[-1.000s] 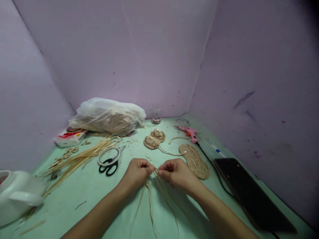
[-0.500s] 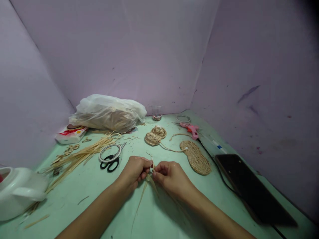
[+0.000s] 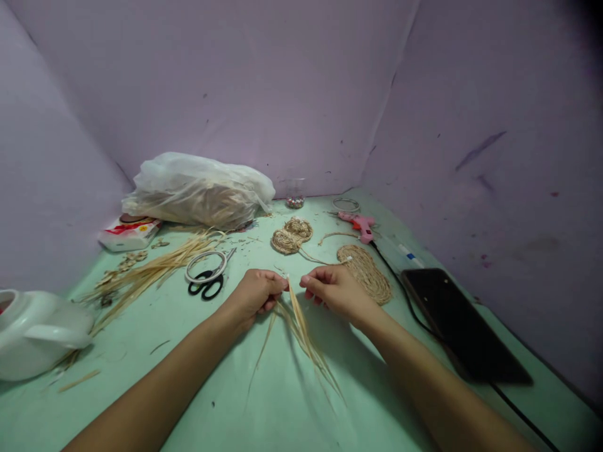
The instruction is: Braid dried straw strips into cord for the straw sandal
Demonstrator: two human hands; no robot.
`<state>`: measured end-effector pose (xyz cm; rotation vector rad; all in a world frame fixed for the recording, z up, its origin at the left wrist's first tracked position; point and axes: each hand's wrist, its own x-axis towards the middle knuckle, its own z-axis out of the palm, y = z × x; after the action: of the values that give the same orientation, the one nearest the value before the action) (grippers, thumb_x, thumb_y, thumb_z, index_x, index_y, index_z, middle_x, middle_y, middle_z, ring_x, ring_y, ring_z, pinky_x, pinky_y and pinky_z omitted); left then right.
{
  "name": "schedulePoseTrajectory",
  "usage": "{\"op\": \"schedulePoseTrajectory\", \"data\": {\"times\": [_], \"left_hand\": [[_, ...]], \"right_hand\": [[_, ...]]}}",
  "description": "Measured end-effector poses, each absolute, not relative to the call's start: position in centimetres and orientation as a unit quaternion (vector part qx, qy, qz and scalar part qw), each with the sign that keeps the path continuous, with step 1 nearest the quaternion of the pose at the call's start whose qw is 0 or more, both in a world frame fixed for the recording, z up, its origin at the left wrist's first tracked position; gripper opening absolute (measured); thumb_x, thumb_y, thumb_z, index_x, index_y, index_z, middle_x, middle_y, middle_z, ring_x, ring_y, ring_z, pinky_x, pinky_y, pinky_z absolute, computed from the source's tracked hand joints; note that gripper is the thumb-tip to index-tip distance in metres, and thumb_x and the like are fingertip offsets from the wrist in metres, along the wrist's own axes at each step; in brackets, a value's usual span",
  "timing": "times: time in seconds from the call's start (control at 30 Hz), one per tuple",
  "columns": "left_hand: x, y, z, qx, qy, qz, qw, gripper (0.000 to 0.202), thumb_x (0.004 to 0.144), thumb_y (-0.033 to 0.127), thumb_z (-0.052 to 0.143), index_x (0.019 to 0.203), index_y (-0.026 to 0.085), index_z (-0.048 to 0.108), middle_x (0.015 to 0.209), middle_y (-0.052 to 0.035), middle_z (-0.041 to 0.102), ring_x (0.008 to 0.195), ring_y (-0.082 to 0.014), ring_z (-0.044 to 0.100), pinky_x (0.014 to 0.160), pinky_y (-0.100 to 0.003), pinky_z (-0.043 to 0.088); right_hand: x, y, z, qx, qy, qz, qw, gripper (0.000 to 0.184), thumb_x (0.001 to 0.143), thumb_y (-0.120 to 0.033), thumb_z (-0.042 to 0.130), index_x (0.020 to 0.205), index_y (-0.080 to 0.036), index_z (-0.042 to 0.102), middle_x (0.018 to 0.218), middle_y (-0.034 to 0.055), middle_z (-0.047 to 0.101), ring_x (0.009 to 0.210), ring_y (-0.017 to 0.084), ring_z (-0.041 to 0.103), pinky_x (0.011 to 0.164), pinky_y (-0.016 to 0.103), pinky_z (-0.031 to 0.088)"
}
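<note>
My left hand (image 3: 260, 294) is closed in a pinch on the top end of a bundle of pale straw strands (image 3: 304, 333). The loose ends fan out down toward me over the green tabletop. Just right of the bundle is my right hand (image 3: 330, 289), its fingers loosely curled and apart from the straw, with nothing visible in them. Behind that hand lies a coiled rope sole shape (image 3: 367, 273), partly covered by it. A smaller coiled rope piece (image 3: 292, 235) rests farther back, with a thin cord running toward the sole shape.
Black-handled scissors (image 3: 206, 285) lie under a white ring (image 3: 206, 267), beside a pile of straw (image 3: 155, 263). A stuffed plastic bag (image 3: 198, 191) and a bead cup (image 3: 295, 196) stand along the wall. Right are a pink glue gun (image 3: 360, 226) and a phone (image 3: 464, 326). A white pot (image 3: 47, 336) stands left.
My right hand has come away from the straw and moved slightly right and up. My left hand still pinches the bundle, whose strands now show more fully. The view has tilted down a little.
</note>
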<state>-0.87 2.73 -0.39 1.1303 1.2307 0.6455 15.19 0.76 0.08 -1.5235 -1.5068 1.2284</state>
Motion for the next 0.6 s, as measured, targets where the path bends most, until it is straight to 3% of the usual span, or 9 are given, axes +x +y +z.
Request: {"op": "schedulePoseTrajectory", "data": {"times": [0.23,0.6], "left_hand": [[-0.63,2.57,-0.21,0.504,0.526,0.287,0.622,0.017,0.059,0.028,0.058,0.057,0.012,0.052,0.04,0.0055,0.039,0.031,-0.0022,0.029,0.032,-0.017,0.012],[-1.0,2.77,-0.35,0.512,0.524,0.284,0.618,0.016,0.058,0.026,0.058,0.055,0.012,0.053,0.037,0.0059,0.036,0.031,-0.0022,0.028,0.032,-0.017,0.01]], "right_hand": [[14.72,-0.13,0.88,-0.556,-0.544,0.584,0.232,0.021,0.062,-0.03,0.061,0.051,-0.014,0.054,0.045,-0.002,0.051,0.04,0.006,0.045,0.037,0.017,0.029],[15.39,0.29,0.61,-0.52,-0.518,0.626,0.264,0.015,0.065,-0.021,0.054,0.053,-0.014,0.052,0.038,-0.0059,0.044,0.033,0.003,0.03,0.035,0.018,0.022]]}}
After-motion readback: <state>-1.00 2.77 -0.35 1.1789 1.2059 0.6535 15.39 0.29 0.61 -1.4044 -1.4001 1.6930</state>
